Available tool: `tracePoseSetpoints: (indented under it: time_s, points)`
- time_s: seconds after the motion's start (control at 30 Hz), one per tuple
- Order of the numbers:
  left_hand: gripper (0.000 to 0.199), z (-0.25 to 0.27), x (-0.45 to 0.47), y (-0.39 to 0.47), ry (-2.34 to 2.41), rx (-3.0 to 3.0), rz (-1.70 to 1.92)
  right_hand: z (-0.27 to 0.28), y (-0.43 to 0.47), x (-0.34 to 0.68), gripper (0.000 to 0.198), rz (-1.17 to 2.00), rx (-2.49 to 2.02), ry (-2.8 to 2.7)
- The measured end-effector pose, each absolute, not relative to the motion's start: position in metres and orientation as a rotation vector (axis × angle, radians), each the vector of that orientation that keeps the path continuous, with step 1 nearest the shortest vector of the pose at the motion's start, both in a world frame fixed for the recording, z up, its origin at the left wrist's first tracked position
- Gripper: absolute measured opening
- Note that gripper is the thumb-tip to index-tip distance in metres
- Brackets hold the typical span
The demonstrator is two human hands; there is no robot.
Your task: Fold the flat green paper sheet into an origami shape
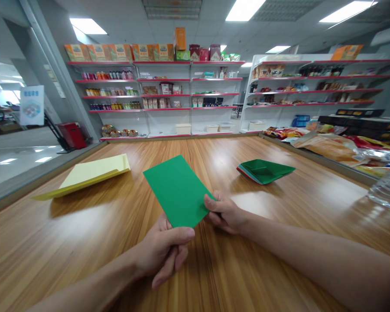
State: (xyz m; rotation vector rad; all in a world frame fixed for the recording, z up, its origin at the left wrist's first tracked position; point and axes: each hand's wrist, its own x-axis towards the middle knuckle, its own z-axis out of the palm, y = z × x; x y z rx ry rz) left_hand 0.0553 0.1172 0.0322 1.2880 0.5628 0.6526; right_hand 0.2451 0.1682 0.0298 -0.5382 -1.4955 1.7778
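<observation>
Wooden table [45, 247] hogs the view, with folded yellow paper [95, 170] at 9 o'clock. Green sheet [178, 190] is held over the middle: left hand [165, 247] pinching around 6, right hand [224, 213] clamped around 4. Looks like a steadying step; next move calls for a light pinch (thin stuff, probably creases easily). Folded green bundle [263, 171] sits at 3. Sign [31, 105] at 10, orange cartons [119, 53] at 11: writing's too blurry to read.

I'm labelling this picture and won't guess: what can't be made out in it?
All in the head view:
Green sheet: far side hidden by the sheet itself.
Left hand and right hand: parts behind the sheet, hidden by it.
Clear object: cut off by the right edge.
Shelf bottles: labels too small to read.
</observation>
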Motion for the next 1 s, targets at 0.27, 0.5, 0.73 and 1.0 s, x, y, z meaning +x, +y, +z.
tracePoseSetpoints:
  time_s: [0.27,0.5,0.73,1.0]
  points:
    - [0.055,0.036,0.053,0.119,0.656,1.267,0.842,0.032,0.184,0.253,0.069,1.849,-0.481,-1.223]
    - [0.051,0.037,0.071,0.115,0.638,1.344,0.616,0.028,0.151,0.230,0.072,1.897,-0.558,-1.787]
    - [0.051,0.036,0.067,0.122,0.622,1.362,0.572,0.029,0.149,0.231,0.072,1.789,-0.570,-1.798]
    - [0.042,0.041,0.071,0.118,0.573,1.285,0.685,0.034,0.148,0.234,0.062,1.815,-0.501,-1.874]
